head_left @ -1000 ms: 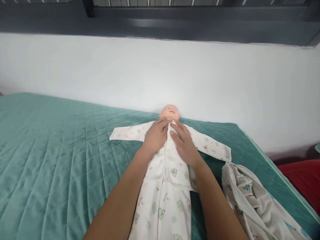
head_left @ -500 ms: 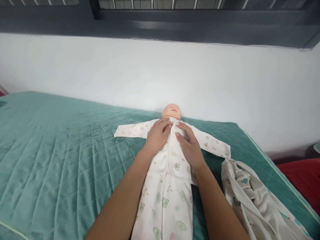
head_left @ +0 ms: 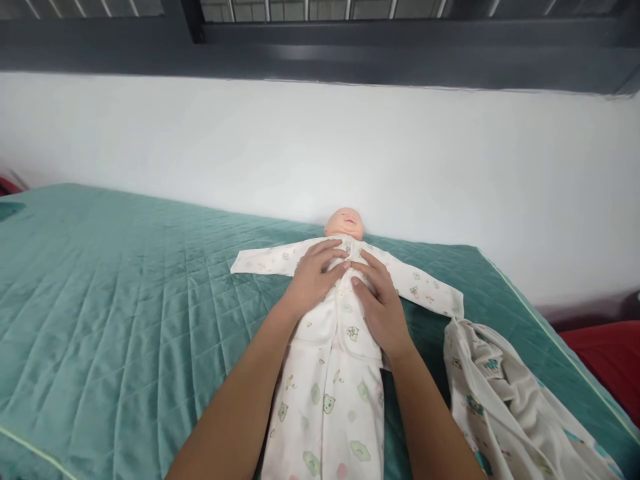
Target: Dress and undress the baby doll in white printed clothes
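A baby doll point(head_left: 345, 223) lies on its back, its head towards the wall. It wears a white printed jacket point(head_left: 353, 331) with long sleeves stretched out to both sides, and matching white trousers point(head_left: 327, 407). My left hand point(head_left: 320, 273) rests on the left side of the jacket's chest, fingers spread. On the other side of the front opening, my right hand point(head_left: 381, 303) lies on the jacket with its fingers apart. The fingertips of both hands come close together near the middle of the chest. Part of the jacket front is hidden under my hands.
Under the doll spreads a green quilted cover point(head_left: 125, 320). A crumpled white printed cloth point(head_left: 505, 400) lies at the right, touching the sleeve end. Behind stands a white wall point(head_left: 225, 147) below a dark window frame point(head_left: 350, 53). Something red point(head_left: 607, 353) shows beyond the right edge.
Both hands have shifted slightly down the jacket front, and their fingers have spread more. The fingertips are nearer each other. The doll stays in place; the view has moved a little.
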Demonstrator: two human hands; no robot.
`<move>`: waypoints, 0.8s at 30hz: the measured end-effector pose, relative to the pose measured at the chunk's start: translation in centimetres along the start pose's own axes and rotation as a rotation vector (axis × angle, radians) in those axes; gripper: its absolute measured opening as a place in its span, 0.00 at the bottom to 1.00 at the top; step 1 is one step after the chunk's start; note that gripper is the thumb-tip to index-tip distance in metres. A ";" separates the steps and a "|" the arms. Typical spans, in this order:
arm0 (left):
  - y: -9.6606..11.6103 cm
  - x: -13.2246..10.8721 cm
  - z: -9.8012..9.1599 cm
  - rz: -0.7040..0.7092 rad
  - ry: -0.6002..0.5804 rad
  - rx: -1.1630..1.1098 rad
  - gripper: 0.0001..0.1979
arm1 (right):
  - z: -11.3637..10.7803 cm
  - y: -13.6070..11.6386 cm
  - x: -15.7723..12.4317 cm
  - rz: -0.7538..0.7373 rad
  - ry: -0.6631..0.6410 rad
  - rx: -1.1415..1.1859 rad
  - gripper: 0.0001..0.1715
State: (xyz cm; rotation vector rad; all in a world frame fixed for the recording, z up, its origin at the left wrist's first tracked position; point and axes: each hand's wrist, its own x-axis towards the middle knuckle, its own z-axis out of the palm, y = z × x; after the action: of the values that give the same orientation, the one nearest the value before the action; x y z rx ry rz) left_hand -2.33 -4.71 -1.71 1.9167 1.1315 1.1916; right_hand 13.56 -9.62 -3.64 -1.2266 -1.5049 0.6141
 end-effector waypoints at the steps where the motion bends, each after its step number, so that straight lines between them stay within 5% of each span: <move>1: 0.1 0.0 0.0 -0.004 0.001 0.005 0.09 | 0.0 0.0 0.0 0.004 -0.001 -0.004 0.15; 12: 0.4 -0.1 0.6 0.176 0.082 0.224 0.02 | 0.3 -0.1 0.3 0.082 0.078 0.122 0.13; 17: 0.8 -0.3 0.3 0.114 0.055 0.154 0.11 | 0.1 -0.5 0.3 0.100 0.096 0.139 0.11; 24: 0.9 -0.5 -2.2 0.010 -0.243 -0.012 0.18 | 0.0 -0.9 0.1 0.102 0.137 0.181 0.09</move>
State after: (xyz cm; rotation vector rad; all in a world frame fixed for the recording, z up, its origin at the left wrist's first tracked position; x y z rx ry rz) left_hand -4.10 -5.43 -0.29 1.9968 0.9844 0.9369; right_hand 13.24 -9.87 -2.79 -1.1857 -1.2512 0.7036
